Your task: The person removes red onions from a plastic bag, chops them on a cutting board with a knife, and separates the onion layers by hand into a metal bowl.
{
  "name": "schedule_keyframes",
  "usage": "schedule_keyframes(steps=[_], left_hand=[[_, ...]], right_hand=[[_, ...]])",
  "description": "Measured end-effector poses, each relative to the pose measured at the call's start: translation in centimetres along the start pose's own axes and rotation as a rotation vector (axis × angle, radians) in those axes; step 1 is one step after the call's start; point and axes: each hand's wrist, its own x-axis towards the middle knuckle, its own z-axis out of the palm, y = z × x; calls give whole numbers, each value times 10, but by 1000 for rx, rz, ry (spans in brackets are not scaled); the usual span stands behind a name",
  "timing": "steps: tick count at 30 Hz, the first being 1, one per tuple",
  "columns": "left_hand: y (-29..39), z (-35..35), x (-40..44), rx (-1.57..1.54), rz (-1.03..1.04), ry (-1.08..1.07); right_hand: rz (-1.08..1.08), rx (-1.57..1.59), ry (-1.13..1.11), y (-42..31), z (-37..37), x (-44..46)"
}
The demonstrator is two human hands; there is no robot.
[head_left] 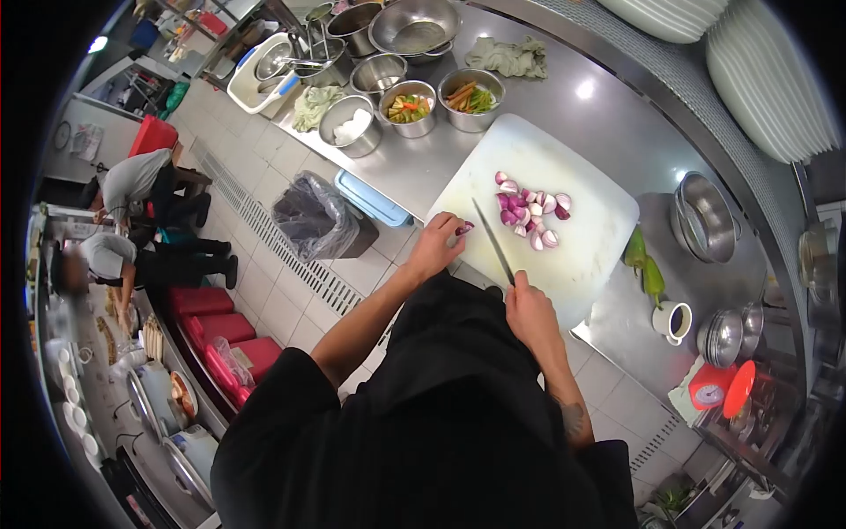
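On a white cutting board [582, 194] lies a cluster of red onion pieces [531, 210]. My right hand [531, 309] is closed around the handle of a knife [493, 242], whose blade points up and left over the board, left of the cluster. At the board's left edge, my left hand [434, 244] pinches a small piece of red onion [464, 228] between its fingertips, apart from the blade.
Beyond the board stand metal bowls of cut vegetables [408, 108]. Green peppers [652, 280] and a white cup [672, 323] are to the right. A lined bin [317, 216] stands left of the counter. Two people [132, 189] bend at the far left.
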Motion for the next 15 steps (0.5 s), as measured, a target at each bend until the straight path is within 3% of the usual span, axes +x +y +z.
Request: schedule_keyframes(steps=[5,15], left_hand=[[-7,8,-1,-52,14,106],[-3,5,-2,-79,-12,92]], right_hand=[[-31,-96,-86,-7,-2,-4],[-56,-178,-161,-8,-3,-6]])
